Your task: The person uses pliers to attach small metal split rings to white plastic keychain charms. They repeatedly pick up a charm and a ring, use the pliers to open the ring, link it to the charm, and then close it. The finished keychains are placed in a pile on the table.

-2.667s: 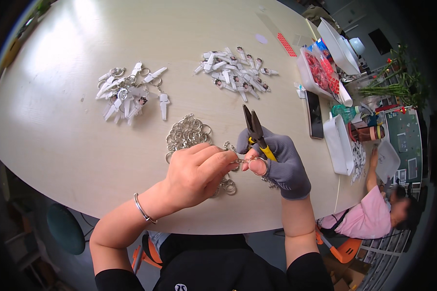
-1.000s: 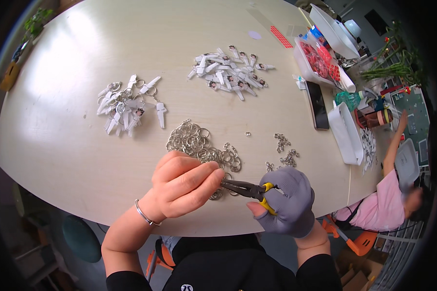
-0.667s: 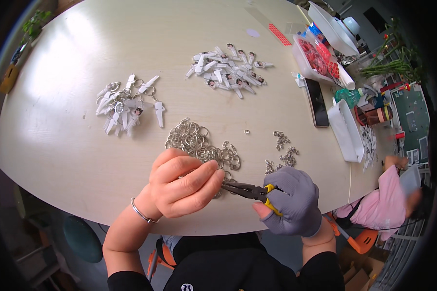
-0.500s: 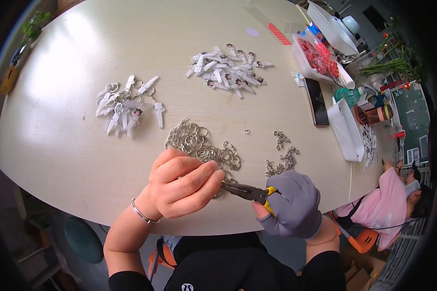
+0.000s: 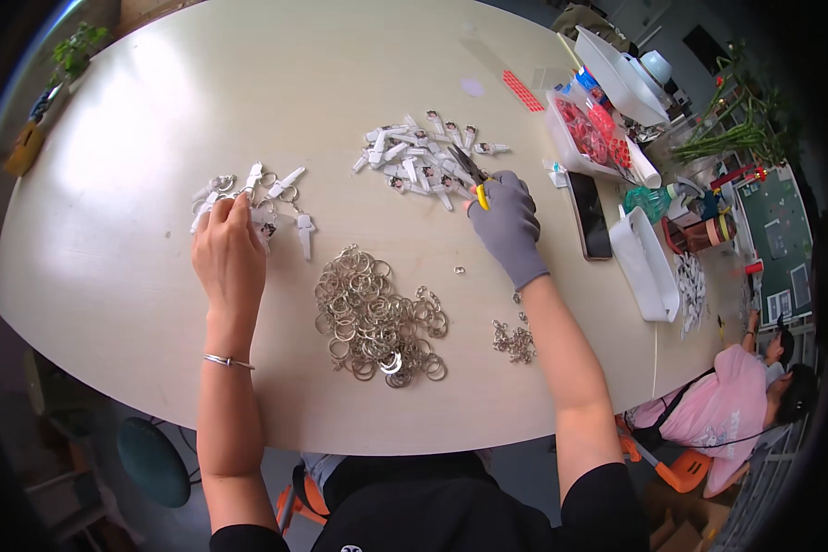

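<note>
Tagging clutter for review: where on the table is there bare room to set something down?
Bare: the pale wood-grain table left of the white plastic keychains; also a smaller patch between the piled silver metal rings and the slender white plastic pieces. Crowded: the right side, with the black rectangular phone and long white tray.

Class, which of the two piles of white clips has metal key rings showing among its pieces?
The left pile, under the bare left hand: metal key rings show in it. The other pile, by the pliers, shows none.
</note>
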`<state>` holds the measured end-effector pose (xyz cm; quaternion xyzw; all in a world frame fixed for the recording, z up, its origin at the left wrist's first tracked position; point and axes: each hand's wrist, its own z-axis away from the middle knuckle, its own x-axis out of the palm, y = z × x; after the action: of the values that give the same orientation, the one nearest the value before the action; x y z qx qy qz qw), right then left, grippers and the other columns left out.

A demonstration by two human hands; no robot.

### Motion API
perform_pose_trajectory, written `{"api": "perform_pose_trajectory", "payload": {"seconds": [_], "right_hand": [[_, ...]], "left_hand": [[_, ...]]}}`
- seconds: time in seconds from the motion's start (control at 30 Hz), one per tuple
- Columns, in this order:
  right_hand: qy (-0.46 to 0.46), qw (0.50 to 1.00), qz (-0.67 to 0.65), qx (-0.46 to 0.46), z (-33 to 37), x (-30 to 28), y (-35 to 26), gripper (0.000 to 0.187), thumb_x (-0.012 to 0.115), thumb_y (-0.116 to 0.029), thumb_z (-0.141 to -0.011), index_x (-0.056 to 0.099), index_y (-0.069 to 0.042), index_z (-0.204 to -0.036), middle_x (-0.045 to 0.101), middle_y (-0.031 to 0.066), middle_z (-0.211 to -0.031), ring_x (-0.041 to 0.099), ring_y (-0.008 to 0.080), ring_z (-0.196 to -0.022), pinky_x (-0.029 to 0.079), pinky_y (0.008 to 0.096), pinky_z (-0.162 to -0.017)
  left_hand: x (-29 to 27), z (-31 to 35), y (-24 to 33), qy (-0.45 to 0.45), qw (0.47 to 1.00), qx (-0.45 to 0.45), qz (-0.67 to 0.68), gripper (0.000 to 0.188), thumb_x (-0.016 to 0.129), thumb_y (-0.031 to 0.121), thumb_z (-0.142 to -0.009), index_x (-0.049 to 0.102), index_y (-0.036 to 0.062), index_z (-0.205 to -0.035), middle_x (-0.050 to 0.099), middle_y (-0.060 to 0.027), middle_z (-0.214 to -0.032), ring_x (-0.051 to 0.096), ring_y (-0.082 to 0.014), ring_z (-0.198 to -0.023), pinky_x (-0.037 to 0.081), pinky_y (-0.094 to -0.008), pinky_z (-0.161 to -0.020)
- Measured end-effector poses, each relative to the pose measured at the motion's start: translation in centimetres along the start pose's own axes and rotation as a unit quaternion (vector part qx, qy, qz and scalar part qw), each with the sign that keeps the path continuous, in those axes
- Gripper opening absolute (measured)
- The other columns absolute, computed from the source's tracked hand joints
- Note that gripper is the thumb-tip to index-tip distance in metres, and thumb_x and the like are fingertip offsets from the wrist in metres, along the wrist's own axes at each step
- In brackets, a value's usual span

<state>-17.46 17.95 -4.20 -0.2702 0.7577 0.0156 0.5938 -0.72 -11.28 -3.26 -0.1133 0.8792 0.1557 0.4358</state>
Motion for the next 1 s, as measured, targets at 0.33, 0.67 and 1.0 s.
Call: {"api": "perform_pose_trajectory", "payload": {"seconds": [0.33,0.67,1.0], "right_hand": [[-0.077,0.956,-0.275,0.067,5.2,-3.2,-5.0,0.015,0.076,-0.015,-0.075,0.068,-0.004,-0.080,0.060,0.0104,-0.099,0.058,0.0301,-0.093,0.049,0.0396,-0.080],[-0.044,0.974,-0.221,0.009,7.6,-4.2,-3.0,0.005,0.071,-0.005,-0.075,0.069,-0.003,-0.080,0.061,0.0096,-0.094,0.057,0.0268,-0.092,0.048,0.0367,-0.080],[-0.112,0.987,-0.052,-0.104,7.0,-2.8,-1.0,0.004,0.070,-0.006,-0.075,0.067,-0.008,-0.076,0.059,0.0045,-0.096,0.055,0.0256,-0.095,0.045,0.0383,-0.083]], "left_hand": [[-1.4,3.6,7.5,-0.240,0.809,-0.086,0.530,0.033,0.067,0.011,-0.090,0.061,-0.0035,-0.119,0.067,-0.0133,-0.105,0.064,-0.0175,-0.097,0.052,-0.0294,-0.084],[-1.9,5.0,8.9,-0.305,0.591,-0.191,0.722,0.026,0.048,0.019,-0.103,0.061,-0.0022,-0.108,0.065,-0.0048,-0.087,0.060,-0.0092,-0.079,0.051,-0.0246,-0.075],[-2.2,4.8,8.9,-0.324,0.629,-0.174,0.685,0.023,0.046,0.015,-0.103,0.062,-0.0009,-0.107,0.062,-0.0005,-0.081,0.053,-0.0056,-0.073,0.046,-0.0216,-0.068]]}}
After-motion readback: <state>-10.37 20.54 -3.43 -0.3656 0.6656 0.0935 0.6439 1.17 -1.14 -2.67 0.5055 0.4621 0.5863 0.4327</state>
